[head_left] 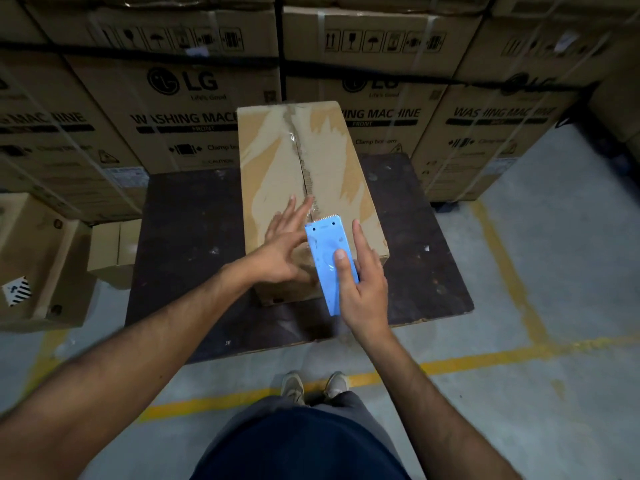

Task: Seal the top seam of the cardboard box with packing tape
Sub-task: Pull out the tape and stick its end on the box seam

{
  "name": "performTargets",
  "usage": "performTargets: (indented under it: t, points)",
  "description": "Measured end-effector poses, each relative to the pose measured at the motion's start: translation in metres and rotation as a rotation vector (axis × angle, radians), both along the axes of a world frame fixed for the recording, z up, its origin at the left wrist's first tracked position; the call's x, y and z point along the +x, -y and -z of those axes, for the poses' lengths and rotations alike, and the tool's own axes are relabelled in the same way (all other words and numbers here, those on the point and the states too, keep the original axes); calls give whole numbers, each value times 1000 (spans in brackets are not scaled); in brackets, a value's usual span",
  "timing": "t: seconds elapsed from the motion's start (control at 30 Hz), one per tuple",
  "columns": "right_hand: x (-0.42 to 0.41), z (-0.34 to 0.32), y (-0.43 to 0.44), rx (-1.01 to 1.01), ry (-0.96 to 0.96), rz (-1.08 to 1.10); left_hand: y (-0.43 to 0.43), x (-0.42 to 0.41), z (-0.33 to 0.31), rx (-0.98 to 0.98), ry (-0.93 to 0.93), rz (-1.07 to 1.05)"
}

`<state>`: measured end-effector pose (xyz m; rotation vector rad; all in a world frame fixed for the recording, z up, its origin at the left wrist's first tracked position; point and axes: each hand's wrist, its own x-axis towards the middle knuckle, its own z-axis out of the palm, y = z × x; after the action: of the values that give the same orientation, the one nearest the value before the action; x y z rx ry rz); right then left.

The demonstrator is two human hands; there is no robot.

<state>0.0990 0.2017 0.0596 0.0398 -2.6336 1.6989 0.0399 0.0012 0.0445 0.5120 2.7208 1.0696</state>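
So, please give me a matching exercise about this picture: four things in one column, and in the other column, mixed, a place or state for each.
Things:
1. left hand
2. right hand
3. cardboard box
4. dark board

Places or states:
A. lies flat on the concrete floor
B. holds the blue tape dispenser
C. fingers spread, pressing on the box top near the seam
D. stands on the board, worn seam along its top

Pairs: 1-C, 2-B, 3-D, 4-A
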Motion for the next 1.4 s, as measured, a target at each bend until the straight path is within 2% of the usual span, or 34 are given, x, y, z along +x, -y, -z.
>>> performTargets:
  t: [0.1,0.2,0.27,0.37,0.43,0.53,0.6,0.73,0.83,0.93,1.1,1.2,1.3,1.4]
  points:
    - [-26,-18,11,99,-136,-33,-10,-10,-24,213,-37,24]
    - [-54,-27,16,154,-247,-41,-8,-25,-42,282,-44,-31]
    - [-73,-33,17,217,-268,-66,-3,-38,-49,252,-28,-146]
    - [-99,-40,21,349,-217,-86,-2,-51,-51,192,-90,-331]
    - [-114,-43,27,368,-197,-131,-5,-57,-47,146,-128,-458]
    - [-133,-43,37,396,-195,-186,-11,-67,-38,-21,-118,-625]
    - [-147,-38,44,360,-168,-196,-17,-74,-33,-132,-75,-715]
    - [-177,-25,53,91,-27,-246,-29,-85,-26,-183,-23,-883]
    - [-196,-13,55,27,9,-304,-36,-89,-24,-129,49,-946]
    - [-214,0,48,-170,130,-411,-42,-88,-20,-74,93,-970]
    - [-241,17,33,-364,243,-556,-38,-75,-15,153,139,-943]
    - [-255,18,33,-383,278,-673,-34,-70,-8,206,243,-902]
    - [-262,13,35,-328,268,-755,-36,-69,0,224,253,-882]
    - [-267,7,36,-43,-21,-736,-46,-67,2,279,234,-911]
